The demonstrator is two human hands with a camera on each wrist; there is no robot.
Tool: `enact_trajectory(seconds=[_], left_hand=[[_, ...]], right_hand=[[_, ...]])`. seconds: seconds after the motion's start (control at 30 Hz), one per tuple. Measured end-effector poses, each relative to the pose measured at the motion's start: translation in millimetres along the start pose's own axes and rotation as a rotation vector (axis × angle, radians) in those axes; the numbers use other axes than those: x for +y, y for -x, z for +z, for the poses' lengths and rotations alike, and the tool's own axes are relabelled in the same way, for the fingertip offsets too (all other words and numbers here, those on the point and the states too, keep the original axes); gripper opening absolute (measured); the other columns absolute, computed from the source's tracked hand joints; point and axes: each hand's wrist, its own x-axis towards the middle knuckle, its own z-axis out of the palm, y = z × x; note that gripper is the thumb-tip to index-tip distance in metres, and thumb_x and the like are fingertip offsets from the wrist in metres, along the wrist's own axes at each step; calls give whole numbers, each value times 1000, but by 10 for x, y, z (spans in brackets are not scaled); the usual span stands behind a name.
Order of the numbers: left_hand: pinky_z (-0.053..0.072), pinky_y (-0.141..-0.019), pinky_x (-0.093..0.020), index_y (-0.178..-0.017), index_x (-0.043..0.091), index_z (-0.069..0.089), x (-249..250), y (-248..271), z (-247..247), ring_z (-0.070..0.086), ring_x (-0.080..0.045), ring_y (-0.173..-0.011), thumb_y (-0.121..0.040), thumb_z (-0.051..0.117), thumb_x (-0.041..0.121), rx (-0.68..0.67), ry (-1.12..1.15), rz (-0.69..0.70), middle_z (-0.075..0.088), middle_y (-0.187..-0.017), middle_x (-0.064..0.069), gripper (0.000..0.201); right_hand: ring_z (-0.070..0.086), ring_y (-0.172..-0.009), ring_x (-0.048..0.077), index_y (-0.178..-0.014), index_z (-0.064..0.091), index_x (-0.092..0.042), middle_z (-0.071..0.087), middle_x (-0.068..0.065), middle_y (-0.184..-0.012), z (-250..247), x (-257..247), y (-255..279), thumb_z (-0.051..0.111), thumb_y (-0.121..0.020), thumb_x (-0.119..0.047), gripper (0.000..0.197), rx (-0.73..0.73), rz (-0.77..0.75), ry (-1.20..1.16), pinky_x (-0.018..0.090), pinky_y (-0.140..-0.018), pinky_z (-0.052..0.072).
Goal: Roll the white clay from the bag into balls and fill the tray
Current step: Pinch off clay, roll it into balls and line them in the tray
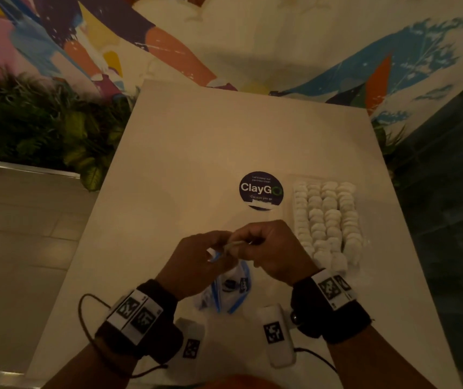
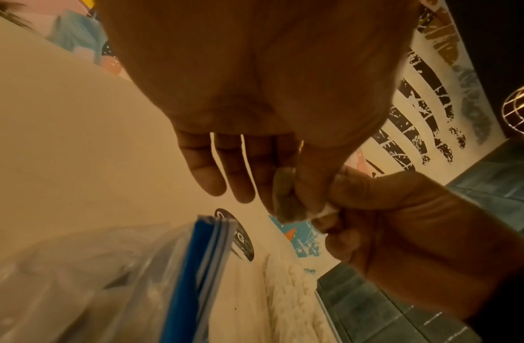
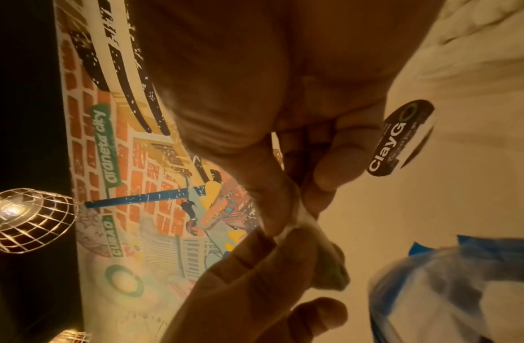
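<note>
Mostly done, I'd judge: the tray at my right on the counter already carries four close rows of white clay balls, with hardly a gap showing. My left hand and right hand meet above the bag, each pinching the same small piece of clay between thumb and fingertips. That piece wants rolling and placing; how much clay is left in the bag I cannot tell. A round ClayGo sticker lies beside the tray. Beyond the counter are a painted mural wall, leafy plants and, in the wrist views, wire-caged lamps.
</note>
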Motion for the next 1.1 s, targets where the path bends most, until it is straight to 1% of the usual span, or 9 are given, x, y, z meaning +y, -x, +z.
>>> enact_trajectory(seconds=[0.2, 0.33, 0.43, 0.5, 0.6, 0.67, 0.77, 0.9, 1.1], left_hand=[[44, -65, -12, -81, 19, 71, -91, 61, 31, 59, -1, -67, -87, 65, 25, 112, -51, -87, 70, -80, 4, 10], [47, -66, -35, -79, 9, 67, -163, 135, 22, 60, -21, -69, -82, 48, 52, 140, -38, -149, 67, -75, -9, 47], [33, -52, -24, -73, 2, 61, -187, 138, 44, 46, -18, -52, -82, 37, 52, 152, -104, -148, 56, -64, -14, 56], [33, -54, -16, -75, 4, 63, -190, 126, 62, 47, -10, -56, -84, 37, 44, 177, -110, -144, 58, -68, -10, 49], [50, -65, -34, -75, 9, 64, -178, 109, 80, 56, -21, -67, -84, 41, 43, 160, 12, -150, 61, -74, -8, 42], [46, -63, -40, -64, 14, 57, -147, 109, 82, 52, -26, -61, -84, 45, 44, 98, 114, -147, 53, -65, -13, 38], [50, -73, -49, -77, 6, 65, -145, 109, 88, 61, -35, -73, -84, 49, 50, 10, 196, -186, 61, -79, -24, 48], [43, -66, -44, -78, -1, 62, -195, 126, 44, 52, -32, -65, -83, 47, 50, 1, 135, -201, 58, -76, -25, 53], [45, -66, -42, -72, 11, 67, -219, 120, -42, 56, -24, -64, -82, 50, 37, 137, 154, -208, 62, -67, -7, 33]], right_hand=[[58, -53, 3, -73, 70, -18, 66, -7, -62, -6, 143, -64, 71, -79, -6, 14, 167, 111, -48, 17, -52, 45], [63, -64, 9, -71, 71, -21, 70, -4, -71, 82, 473, -47, 66, -82, -22, 12, 71, 243, 321, 28, -63, 51], [65, -84, 23, -98, 69, -15, 70, 8, -95, 331, 639, -48, 53, -89, -30, 23, -161, 271, 689, 28, -66, 44], [62, -97, 28, -117, 59, -16, 66, 8, -109, 491, 717, -53, 48, -92, -33, 32, -140, 305, 775, 31, -74, 45], [62, -101, 27, -121, 54, -17, 65, 7, -112, 608, 732, -41, 46, -93, -36, 35, -16, 336, 763, 31, -81, 47], [62, -99, 28, -116, 57, -13, 65, 8, -109, 626, 721, -47, 43, -95, -32, 32, 10, 325, 783, 32, -80, 48], [62, -83, 23, -99, 64, -13, 66, 8, -99, 615, 721, -78, 50, -92, -32, 25, 26, 326, 712, 29, -71, 50], [58, -72, 15, -73, 61, -24, 65, -2, -81, 493, 750, -61, 66, -78, -25, 7, 99, 353, 434, 23, -62, 46], [61, -60, 6, -69, 66, -32, 68, -7, -66, 181, 666, 10, 72, -77, -19, 16, 284, 259, 120, 29, -65, 56]])
